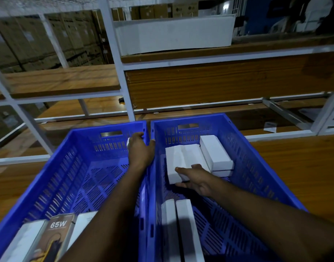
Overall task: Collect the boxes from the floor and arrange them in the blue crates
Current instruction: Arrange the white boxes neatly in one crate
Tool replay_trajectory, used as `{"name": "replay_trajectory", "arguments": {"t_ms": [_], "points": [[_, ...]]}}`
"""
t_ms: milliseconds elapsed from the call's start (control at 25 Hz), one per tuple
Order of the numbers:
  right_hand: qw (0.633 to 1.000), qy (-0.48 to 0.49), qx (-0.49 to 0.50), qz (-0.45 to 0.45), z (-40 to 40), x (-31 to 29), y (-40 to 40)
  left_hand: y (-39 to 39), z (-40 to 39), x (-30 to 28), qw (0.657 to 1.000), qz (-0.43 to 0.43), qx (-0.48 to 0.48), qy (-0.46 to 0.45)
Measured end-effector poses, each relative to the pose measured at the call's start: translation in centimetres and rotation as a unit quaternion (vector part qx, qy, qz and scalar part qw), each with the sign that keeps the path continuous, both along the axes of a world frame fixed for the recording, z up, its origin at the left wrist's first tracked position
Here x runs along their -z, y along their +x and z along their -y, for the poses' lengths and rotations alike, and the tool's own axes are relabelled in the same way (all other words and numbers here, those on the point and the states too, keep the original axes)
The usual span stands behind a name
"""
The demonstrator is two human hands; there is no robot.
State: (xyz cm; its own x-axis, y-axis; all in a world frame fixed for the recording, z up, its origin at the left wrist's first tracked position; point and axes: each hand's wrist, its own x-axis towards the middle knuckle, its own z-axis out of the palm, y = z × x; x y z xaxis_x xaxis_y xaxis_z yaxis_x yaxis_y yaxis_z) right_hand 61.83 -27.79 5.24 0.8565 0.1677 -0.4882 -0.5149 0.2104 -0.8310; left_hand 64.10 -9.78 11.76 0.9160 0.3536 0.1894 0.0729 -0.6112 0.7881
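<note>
Two blue crates stand side by side on a wooden surface: the left crate [54, 178] and the right crate [257, 167]. My left hand [140, 150] reaches into the far right corner of the left crate, its fingers closed around a small white box [128, 143] that is mostly hidden. My right hand [195, 179] grips the near end of a white box [181, 159] lying in the right crate. Another white box [215, 154] lies beside it. Two white boxes [179, 231] stand on edge at the right crate's near end. Several boxes, one marked 65W [57, 235], lie in the left crate's near end.
A white metal rack with wooden shelves [64, 80] stands just behind the crates. A long white box [173, 35] rests on an upper shelf. Brown cartons [39, 40] are stacked behind the rack. A person in white [317, 12] stands at the far right.
</note>
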Motion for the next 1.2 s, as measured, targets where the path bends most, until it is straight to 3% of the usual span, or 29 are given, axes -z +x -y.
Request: {"name": "replay_trajectory", "arguments": {"t_ms": [240,400,440,520,600,720,840,960,1000,1200], "points": [[0.997,-0.058,0.055,-0.013,0.1,3.4,1.4,0.4,0.2,0.1,0.999,0.007,0.007,0.053],[0.969,-0.245,0.008,0.040,0.5,3.2,0.4,0.4,0.1,0.1,0.999,0.003,0.013,0.046],[0.940,-0.331,-0.015,0.088,0.4,3.0,0.0,0.4,0.1,0.1,0.999,0.003,0.012,0.044],[0.847,-0.488,-0.054,0.205,0.0,2.4,-0.9,0.3,0.2,0.0,0.999,0.002,0.012,0.040],[0.774,-0.561,-0.078,0.285,-0.3,1.9,-0.9,0.3,0.2,0.0,0.999,0.003,0.012,0.039],[0.724,-0.596,-0.130,0.323,-1.0,2.2,-0.2,0.2,0.2,-0.1,0.999,0.001,0.010,0.036],[0.633,-0.662,-0.194,0.351,-1.1,3.7,0.0,0.0,0.2,-0.1,0.999,0.004,0.009,0.035],[0.616,-0.679,-0.166,0.363,-1.1,3.6,0.4,0.1,0.2,-0.1,0.999,0.006,0.011,0.041],[0.594,-0.681,-0.162,0.396,-1.2,3.2,0.7,0.1,0.2,-0.1,0.999,0.006,0.011,0.043],[0.432,-0.671,-0.285,0.531,-1.9,3.1,2.2,0.4,0.2,0.1,0.998,0.008,0.016,0.054]]}}
